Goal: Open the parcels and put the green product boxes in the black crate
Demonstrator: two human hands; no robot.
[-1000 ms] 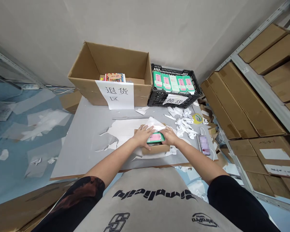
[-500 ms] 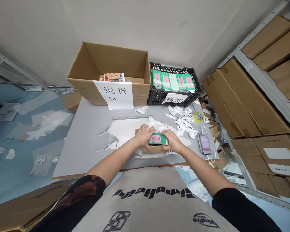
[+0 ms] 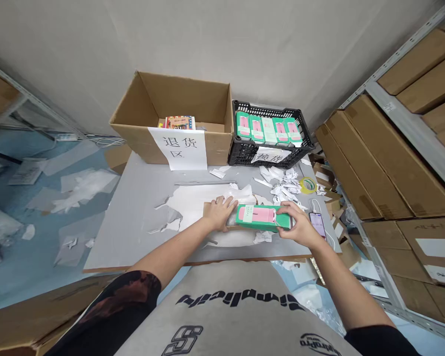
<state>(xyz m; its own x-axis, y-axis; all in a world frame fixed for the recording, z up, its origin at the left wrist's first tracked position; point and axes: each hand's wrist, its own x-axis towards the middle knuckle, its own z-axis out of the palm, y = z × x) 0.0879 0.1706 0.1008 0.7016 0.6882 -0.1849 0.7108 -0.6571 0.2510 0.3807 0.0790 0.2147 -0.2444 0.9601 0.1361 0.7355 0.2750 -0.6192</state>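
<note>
A green box with a pink front is gripped at its right end by my right hand, thumb below and fingers on top. My left hand is closed on the left part of a small brown cardboard carton, which lies on the table mostly hidden under the hand and the green box. Torn white paper spreads beneath the carton.
Behind stand an open cardboard box with books inside and a black crate of similar green boxes. Crumpled paper scraps, yellow tape and a phone lie on the right. Shelves of cartons flank the table.
My right hand has moved right, drawing the green box out of the brown carton so that its long pink front shows. My left hand has stayed on the carton.
</note>
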